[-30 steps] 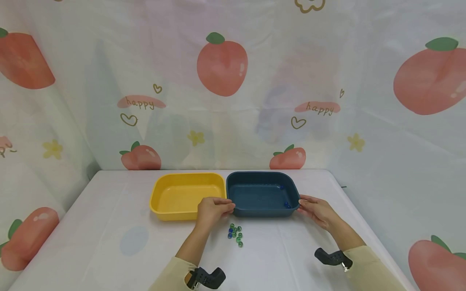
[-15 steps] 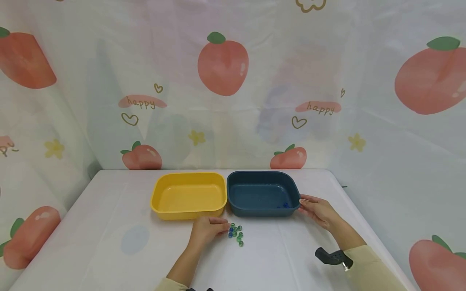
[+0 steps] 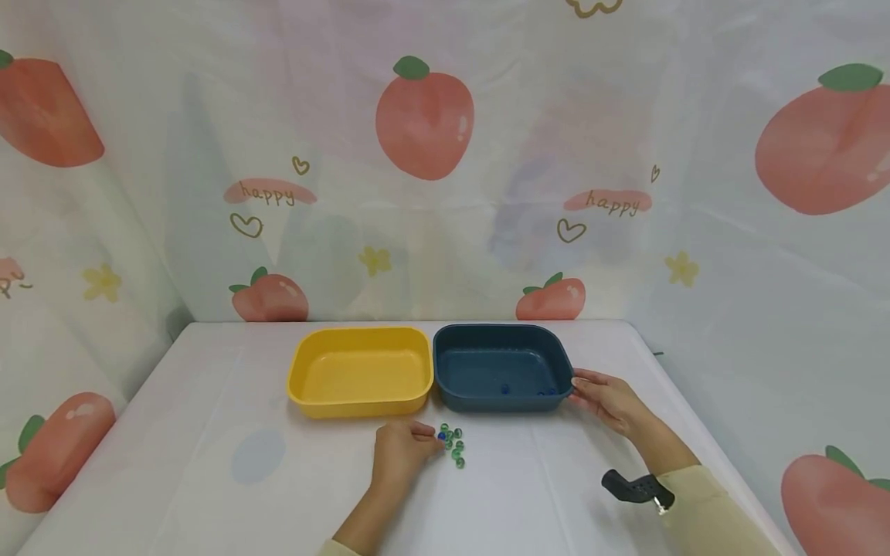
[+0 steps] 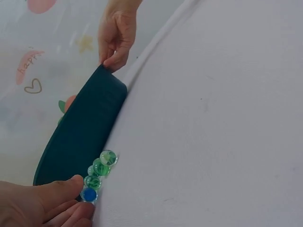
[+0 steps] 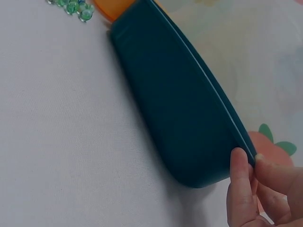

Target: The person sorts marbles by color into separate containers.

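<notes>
We note that the blue marble (image 4: 89,194) sits at the left edge of the cluster of green marbles (image 3: 456,454) on the white table (image 3: 528,494), in front of the bins. Change over the last second: the left hand (image 3: 399,455) has left the near-left corner of the dark blue bin (image 3: 501,404) and come down to the cluster, so we judge that picking at the marbles is now the step in hand. The blue marbles inside the bin (image 3: 505,389) have also shifted along its floor.

Appearance: the outside marble is glassy with a solid blue core; its green neighbours are clear with swirls, lying close together in a ragged line.

Left thumb and fingers are a narrow gap apart, right at the blue marble; we cannot tell whether one is pinched. The right hand (image 3: 612,404) grips the dark blue bin's right end, thumb at the rim, a finger against the outer wall. Further left stands the yellow bin (image 3: 361,411); behind hangs a peach-printed backdrop (image 3: 445,232).
</notes>
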Tool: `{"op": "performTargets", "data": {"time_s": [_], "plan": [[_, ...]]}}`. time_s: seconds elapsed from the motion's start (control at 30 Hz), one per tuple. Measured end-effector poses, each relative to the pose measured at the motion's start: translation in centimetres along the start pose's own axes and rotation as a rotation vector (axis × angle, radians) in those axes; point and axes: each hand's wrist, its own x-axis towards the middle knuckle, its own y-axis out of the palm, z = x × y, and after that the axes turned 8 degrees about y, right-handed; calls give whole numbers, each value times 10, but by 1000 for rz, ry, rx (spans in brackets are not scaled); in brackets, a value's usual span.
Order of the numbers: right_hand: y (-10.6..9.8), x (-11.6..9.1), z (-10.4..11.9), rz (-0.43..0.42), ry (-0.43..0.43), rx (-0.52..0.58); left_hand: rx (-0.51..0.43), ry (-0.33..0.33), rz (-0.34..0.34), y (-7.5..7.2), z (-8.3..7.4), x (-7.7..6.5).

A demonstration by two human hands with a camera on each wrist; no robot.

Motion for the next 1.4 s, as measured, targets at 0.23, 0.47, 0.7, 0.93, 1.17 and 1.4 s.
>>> {"op": "performTargets", "data": {"time_s": [0.23, 0.47, 0.7, 0.93, 1.17, 1.4], "plan": [[-1, 0, 1, -9, 8, 11, 141, 71, -39, 8, -4, -3], [0, 0, -1, -5, -7, 6, 134, 83, -57, 8, -2, -5], [-1, -1, -1, 4, -11, 8, 208, 96, -33, 9, -7, -7], [-1, 0, -1, 8, -8, 5, 245, 139, -58, 9, -10, -7], [-2, 0, -1, 17, -11, 18, 8, 9, 10, 1, 1, -1], [-1, 0, -1, 2, -3, 1, -271, -193, 97, -10, 9, 6]]}}
